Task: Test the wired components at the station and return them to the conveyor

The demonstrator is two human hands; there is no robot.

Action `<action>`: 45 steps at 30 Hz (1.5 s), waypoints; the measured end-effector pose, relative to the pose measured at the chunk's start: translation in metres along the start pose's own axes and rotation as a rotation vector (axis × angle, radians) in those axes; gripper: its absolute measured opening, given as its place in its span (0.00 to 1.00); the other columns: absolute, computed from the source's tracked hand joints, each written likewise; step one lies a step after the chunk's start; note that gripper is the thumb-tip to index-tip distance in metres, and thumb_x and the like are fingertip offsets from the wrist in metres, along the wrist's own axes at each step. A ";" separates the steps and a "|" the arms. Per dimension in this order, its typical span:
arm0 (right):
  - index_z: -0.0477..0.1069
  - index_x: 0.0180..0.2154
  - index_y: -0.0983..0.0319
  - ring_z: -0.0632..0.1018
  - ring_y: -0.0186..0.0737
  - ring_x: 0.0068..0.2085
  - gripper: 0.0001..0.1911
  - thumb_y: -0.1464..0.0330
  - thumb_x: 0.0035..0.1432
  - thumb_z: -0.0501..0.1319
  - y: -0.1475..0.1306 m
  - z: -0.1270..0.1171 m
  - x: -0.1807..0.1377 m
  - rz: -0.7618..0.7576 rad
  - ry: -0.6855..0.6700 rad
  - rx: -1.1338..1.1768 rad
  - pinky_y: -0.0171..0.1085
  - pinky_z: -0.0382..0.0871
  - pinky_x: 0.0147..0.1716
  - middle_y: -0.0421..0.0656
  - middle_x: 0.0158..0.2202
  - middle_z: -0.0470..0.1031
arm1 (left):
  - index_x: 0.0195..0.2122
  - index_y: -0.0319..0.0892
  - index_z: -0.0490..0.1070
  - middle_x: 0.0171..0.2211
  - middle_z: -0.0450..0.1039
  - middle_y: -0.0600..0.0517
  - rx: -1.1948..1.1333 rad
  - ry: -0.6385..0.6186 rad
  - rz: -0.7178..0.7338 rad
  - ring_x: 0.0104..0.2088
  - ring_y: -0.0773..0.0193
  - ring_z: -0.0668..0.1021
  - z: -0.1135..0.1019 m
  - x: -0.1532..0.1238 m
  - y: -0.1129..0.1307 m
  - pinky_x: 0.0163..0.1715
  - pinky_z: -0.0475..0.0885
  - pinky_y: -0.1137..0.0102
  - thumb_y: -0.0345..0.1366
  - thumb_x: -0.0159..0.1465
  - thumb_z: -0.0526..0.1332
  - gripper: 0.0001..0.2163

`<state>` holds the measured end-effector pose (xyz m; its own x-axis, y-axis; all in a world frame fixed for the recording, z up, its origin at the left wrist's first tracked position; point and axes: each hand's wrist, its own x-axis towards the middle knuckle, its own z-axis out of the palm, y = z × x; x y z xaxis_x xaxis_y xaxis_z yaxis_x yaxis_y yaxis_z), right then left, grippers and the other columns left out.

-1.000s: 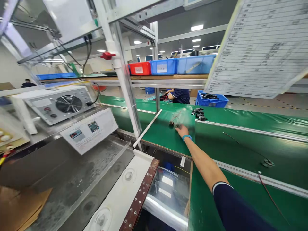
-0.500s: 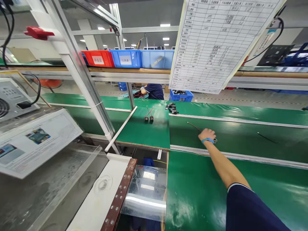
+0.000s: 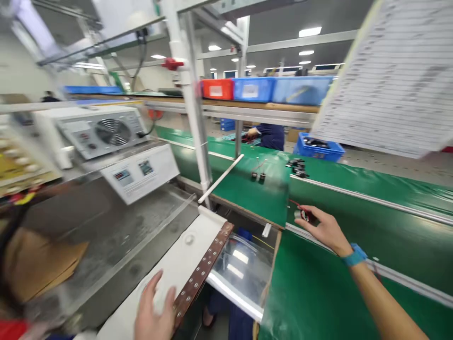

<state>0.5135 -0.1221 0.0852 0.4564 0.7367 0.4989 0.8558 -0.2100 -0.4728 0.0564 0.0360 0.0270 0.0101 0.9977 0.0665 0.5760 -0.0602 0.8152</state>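
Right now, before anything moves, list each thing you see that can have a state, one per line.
Right hand: pinching the wired part
Wired part: held
Left hand: open, fingers spread
Two small parts: unheld, side by side
Blue crate: holding black items
Ceiling lights: lit
Fan: cannot tell if turning
Sheet: hanging, print blurred

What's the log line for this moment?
right hand: holds part | left hand: open, near white board | two motors: on green mat | black pieces: to their right
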 end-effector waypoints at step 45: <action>0.66 0.49 0.62 0.76 0.49 0.45 0.25 0.50 0.59 0.55 -0.338 0.388 -0.059 -0.848 -1.008 -0.045 0.38 0.64 0.41 0.51 0.43 0.77 | 0.34 0.39 0.69 0.25 0.72 0.54 -0.871 -0.248 -0.477 0.19 0.74 0.71 -0.059 -0.031 -0.036 0.14 0.58 0.81 0.53 0.57 0.62 0.19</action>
<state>0.1029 0.1542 -0.0663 -0.5864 0.7980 -0.1390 0.8007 0.5450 -0.2488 -0.0131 0.0055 0.0292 0.1612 0.8958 -0.4143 -0.2291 0.4423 0.8671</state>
